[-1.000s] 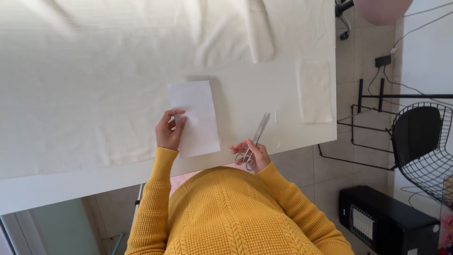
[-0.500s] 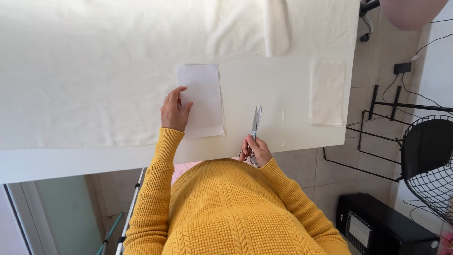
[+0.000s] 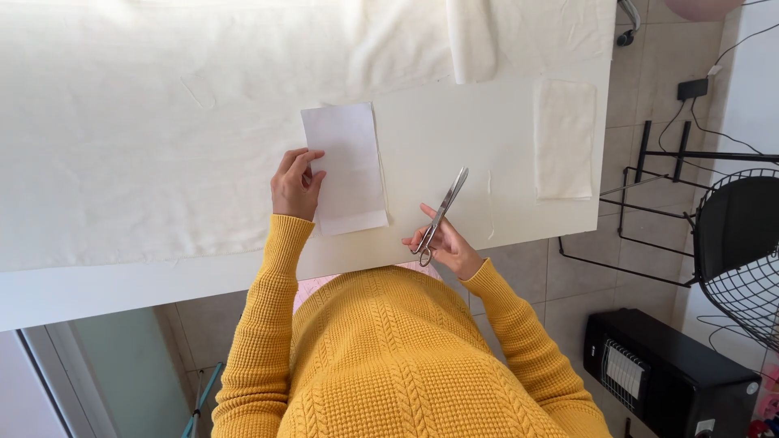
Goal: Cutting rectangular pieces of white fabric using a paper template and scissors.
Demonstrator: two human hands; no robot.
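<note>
**Scissors in one hand, paper sheet under the other**

A pair of slim, silver metal scissors rests in the right hand, the fingers curled through and around the loops at the handle end – a closed grip on the tool. The blades lie together and look thin and bright against the pale surface. The long axis runs on a slant: handles low, near the front edge of the tabletop, tips pointing up and a little to the right, away from the body.

The left hand lies with loosely bent fingers on the left margin of a white rectangular paper sheet, fingertips touching it and holding nothing. The sheet stands lengthwise away from the person, tilted slightly, its left part overlapping a large cream cloth that covers the left and far side of the tabletop; its right edge lies on the bare surface.

Scissors and sheet are near one another but apart. Between the blades and a small cream fabric rectangle at the right edge lies an open stretch of bare tabletop. A folded strip of the same cloth hangs down from the far side. The front edge runs just beside the right wrist – beyond it, tiled floor.
</note>
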